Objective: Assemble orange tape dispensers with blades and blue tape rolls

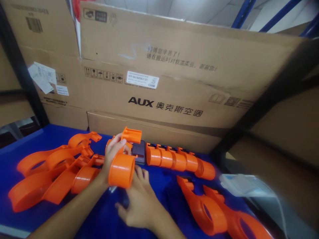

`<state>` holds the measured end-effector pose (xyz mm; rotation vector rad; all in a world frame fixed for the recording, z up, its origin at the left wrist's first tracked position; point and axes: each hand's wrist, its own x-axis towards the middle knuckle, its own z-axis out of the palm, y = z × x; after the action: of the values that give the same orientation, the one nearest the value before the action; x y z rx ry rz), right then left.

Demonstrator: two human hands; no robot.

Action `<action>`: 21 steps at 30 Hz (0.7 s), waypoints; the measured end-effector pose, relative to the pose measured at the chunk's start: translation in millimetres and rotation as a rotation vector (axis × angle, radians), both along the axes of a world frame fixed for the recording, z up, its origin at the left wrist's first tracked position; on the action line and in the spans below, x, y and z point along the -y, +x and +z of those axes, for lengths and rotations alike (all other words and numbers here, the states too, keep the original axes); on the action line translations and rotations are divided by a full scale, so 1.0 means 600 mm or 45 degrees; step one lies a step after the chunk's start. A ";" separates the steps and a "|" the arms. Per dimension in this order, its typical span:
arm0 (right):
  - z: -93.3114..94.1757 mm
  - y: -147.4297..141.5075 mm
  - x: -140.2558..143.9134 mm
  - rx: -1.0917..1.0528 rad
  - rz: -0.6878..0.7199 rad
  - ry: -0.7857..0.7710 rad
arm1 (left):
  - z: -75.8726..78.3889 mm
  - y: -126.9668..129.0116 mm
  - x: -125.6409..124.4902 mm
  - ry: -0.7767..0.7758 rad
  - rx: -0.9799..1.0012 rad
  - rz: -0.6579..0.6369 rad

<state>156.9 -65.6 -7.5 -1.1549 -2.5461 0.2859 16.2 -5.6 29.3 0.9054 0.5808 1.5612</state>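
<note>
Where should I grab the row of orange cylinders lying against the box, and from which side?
Probably grip the row of orange cylinders around a middle barrel, coming from above and the near side. It lies flat on the blue table, cardboard box close behind; the round barrels suit a wrap-around grip.

- orange part (122, 170) in left hand (112, 153): plastic, smooth, slight sheen
- row of orange cylinders (179, 161): same smooth plastic
- loose orange pieces (45, 172): plastic, semi-glossy
- dark block (139, 151): smooth, glossy face, material unclear
- counter (164, 181): blue covering, matt
- boxes (174, 83): brown cardboard, matt, creased; white paper labels
- clear bag (239, 184): thin plastic film, shiny
</note>
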 end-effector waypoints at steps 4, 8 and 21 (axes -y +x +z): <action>0.005 0.016 -0.008 0.069 -0.080 0.052 | -0.008 0.004 -0.006 -0.028 0.019 -0.037; 0.014 0.018 -0.009 0.101 -0.048 0.123 | -0.009 0.000 -0.011 -0.038 0.031 -0.027; 0.000 0.003 -0.025 0.089 0.078 0.186 | -0.008 -0.006 -0.008 -0.054 0.016 -0.082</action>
<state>158.6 -50.6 -7.7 -1.0510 -2.6168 0.0738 12.4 -0.9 24.3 0.8738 0.5686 1.4909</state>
